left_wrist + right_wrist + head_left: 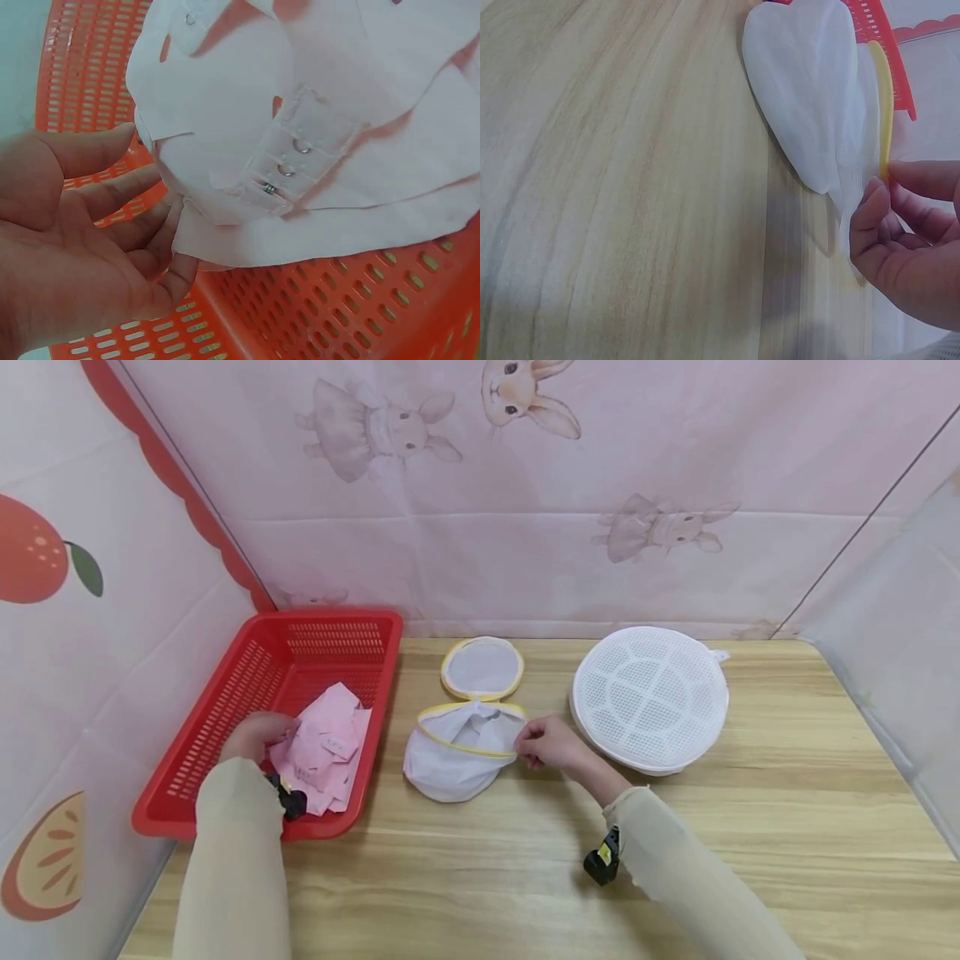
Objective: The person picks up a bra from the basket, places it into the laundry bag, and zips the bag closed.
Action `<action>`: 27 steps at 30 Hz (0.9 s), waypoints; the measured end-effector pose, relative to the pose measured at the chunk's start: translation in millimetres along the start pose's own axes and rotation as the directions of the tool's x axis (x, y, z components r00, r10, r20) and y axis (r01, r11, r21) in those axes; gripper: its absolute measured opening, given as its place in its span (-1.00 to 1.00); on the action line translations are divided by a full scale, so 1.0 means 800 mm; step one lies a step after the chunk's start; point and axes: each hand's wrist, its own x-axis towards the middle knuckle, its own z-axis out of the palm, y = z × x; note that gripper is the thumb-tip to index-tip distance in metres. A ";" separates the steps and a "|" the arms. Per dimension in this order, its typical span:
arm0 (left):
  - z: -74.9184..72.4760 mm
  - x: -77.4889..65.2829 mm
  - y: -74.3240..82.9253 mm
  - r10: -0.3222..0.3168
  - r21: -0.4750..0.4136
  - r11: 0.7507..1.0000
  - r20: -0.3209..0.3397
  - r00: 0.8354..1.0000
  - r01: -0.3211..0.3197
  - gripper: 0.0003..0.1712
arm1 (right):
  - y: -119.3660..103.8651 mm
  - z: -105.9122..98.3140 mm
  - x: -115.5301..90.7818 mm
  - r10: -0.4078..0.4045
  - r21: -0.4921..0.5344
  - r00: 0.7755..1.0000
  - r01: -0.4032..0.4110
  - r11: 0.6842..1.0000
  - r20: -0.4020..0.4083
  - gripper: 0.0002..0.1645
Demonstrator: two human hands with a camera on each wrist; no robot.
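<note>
My left hand (257, 737) is inside the red basket, at the left edge of a pile of pink bras (330, 739). In the left wrist view, my fingers (135, 217) curl behind the edge of a pink bra (217, 112) and the thumb touches its side; a hook-and-eye strip shows on the cloth. The fingertips are partly hidden. Right of the basket lies a white mesh laundry bag (450, 768) with a yellow-trimmed mouth. My right hand (551, 745) pinches that yellow rim (886, 112) between thumb and fingers, holding the mouth apart.
The red plastic basket (392, 693) stands at the left by the wall. The bag's round mesh flap (483, 667) lies folded back behind it. A round white lidded mesh basket (651, 697) sits to the right on the wooden table (465, 885). A rabbit-print curtain (525, 560) closes the back.
</note>
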 end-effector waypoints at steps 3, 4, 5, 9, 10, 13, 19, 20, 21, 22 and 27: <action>-0.003 0.001 0.000 0.004 -0.012 1.000 0.012 1.000 -0.003 -0.14 | -0.001 0.000 0.001 0.004 0.004 1.000 -0.004 1.000 -0.012 -0.91; -0.004 0.002 0.000 0.006 -0.004 1.000 0.013 1.000 -0.006 -0.13 | -0.002 0.000 0.000 0.004 0.006 1.000 -0.004 1.000 -0.015 -0.90; -0.005 0.002 0.000 0.008 0.013 1.000 0.016 1.000 -0.008 -0.14 | -0.003 0.000 0.000 0.002 0.006 1.000 -0.002 1.000 -0.020 -0.90; -0.009 0.003 0.003 0.010 0.018 1.000 -0.002 1.000 -0.010 -0.15 | -0.006 0.000 -0.001 -0.005 0.010 0.999 0.005 1.000 -0.043 -0.91; -0.011 0.002 0.004 0.018 0.026 1.000 -0.002 1.000 -0.017 -0.16 | -0.006 0.000 -0.001 -0.006 0.014 0.999 0.006 1.000 -0.052 -0.92; -0.014 -0.006 0.006 0.001 -0.007 1.000 -0.025 1.000 -0.002 -0.16 | -0.009 0.000 -0.001 -0.004 0.031 0.997 0.006 1.000 -0.079 -0.89; -0.016 -0.013 0.016 0.000 0.020 1.000 -0.004 1.000 0.000 -0.19 | -0.016 0.002 -0.004 0.005 0.096 0.992 0.008 0.995 -0.127 -0.59; -0.016 -0.011 0.018 0.015 0.042 0.999 0.010 1.000 -0.016 -0.21 | -0.017 0.002 -0.004 0.012 0.098 0.991 0.002 0.995 -0.134 -0.58; -0.016 -0.009 0.020 0.027 0.058 0.998 0.022 0.999 -0.028 -0.22 | -0.017 0.002 -0.004 0.018 0.096 0.990 -0.005 0.995 -0.141 -0.58; -0.016 -0.009 0.021 0.036 0.063 0.997 0.030 0.999 -0.038 -0.22 | -0.017 0.002 -0.003 0.028 0.096 0.989 -0.014 0.995 -0.146 -0.60; -0.018 -0.007 0.023 0.071 0.139 0.987 0.071 0.995 -0.081 -0.19 | -0.015 -0.002 -0.001 0.057 0.060 0.987 -0.048 0.997 -0.150 -0.72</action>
